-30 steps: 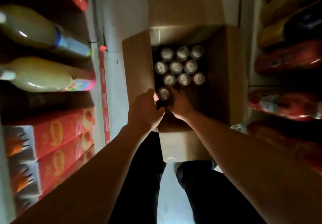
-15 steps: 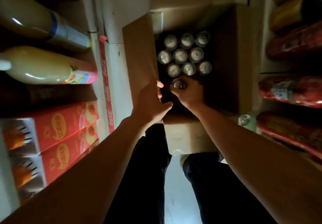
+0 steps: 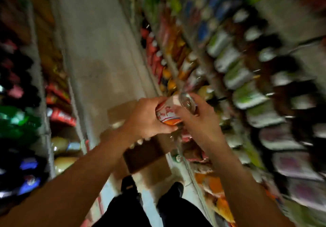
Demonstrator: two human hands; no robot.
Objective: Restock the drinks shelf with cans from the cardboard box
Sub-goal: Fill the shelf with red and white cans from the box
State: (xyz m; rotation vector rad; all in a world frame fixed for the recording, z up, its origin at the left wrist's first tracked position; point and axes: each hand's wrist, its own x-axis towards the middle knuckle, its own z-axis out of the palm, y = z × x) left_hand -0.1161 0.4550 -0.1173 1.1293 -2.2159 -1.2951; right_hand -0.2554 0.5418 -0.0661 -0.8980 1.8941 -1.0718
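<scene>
While both our hands, left hand (image 3: 144, 119) and right hand (image 3: 197, 121), clasp the white-and-orange aluminium can (image 3: 172, 111) above the open brown cardboard box (image 3: 142, 153), we judge shelving it on the blurred right-hand drinks shelf (image 3: 247, 89) comes next.

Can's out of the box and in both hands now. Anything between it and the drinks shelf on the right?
Nothing visible does. The can is held by the left hand and right hand, with open air toward the right-hand shelf. Blur hides whether a free slot exists.
</scene>
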